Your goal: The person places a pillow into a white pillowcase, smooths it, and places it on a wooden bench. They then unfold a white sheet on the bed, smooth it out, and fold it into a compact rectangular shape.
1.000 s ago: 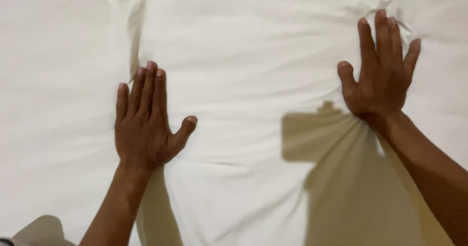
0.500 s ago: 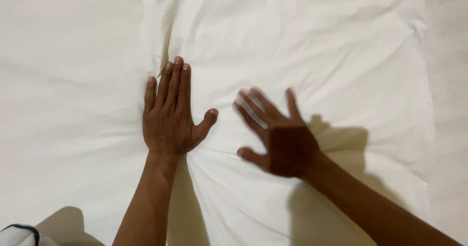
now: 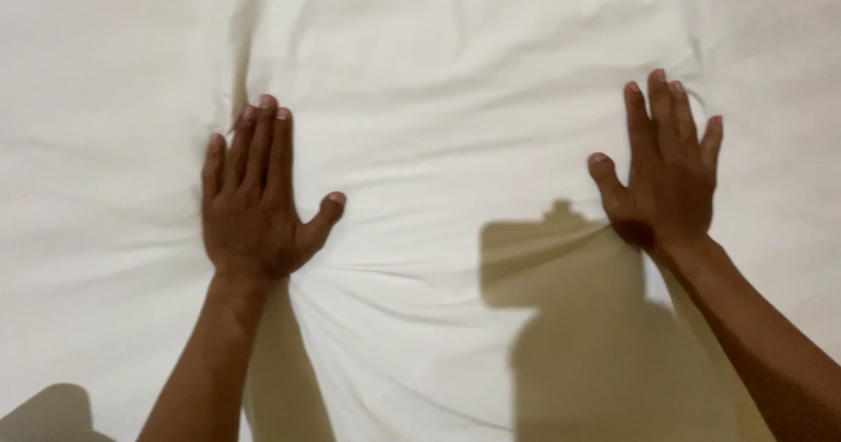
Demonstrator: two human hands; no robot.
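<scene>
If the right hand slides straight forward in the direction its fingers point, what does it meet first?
The right hand lies flat on the white sheet, fingers pointing to the top of the picture. Just ahead is a small fold of sheet; beyond that, only more sheet, as far as visible.

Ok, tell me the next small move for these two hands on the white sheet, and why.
Probably slide the left hand outward to the left, pressing flat. Both hands lie open, palms down on the white sheet, and the right hand already sits near the cloth's right edge. A bunched fold runs up from the left fingertips and creases fan out below that palm, so that side looks least smooth.
</scene>
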